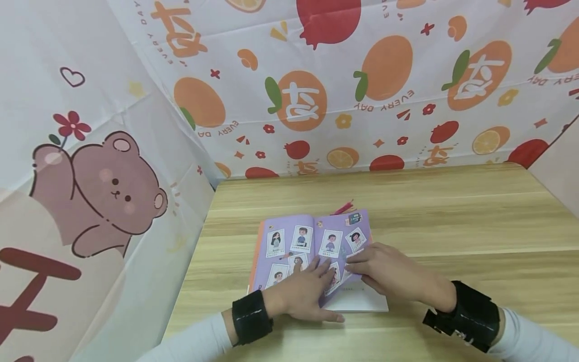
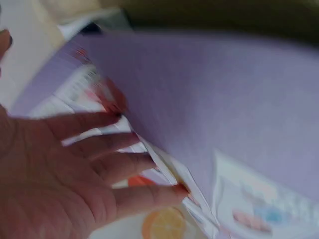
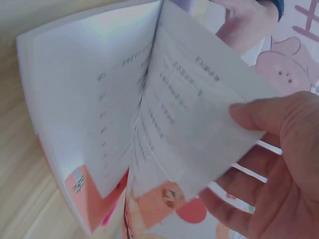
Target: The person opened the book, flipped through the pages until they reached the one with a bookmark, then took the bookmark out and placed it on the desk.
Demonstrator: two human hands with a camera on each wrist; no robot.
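Note:
An open book lies on the table, its purple pages printed with small framed cartoon portraits. My left hand rests over the lower middle of the spread with its fingers spread; in the left wrist view the fingertips touch the paper near the fold. With thumb and fingers my right hand pinches the outer edge of the right-hand page, which is lifted at its lower corner. A white page with lines of text shows underneath. In the right wrist view, the thumb lies on the text side of the lifted page.
A pink tassel-like thing sticks out behind the book's top edge. The wood-grain table extends around the book. A fruit-patterned cloth hangs at the back and a bear-printed cloth hangs at the left.

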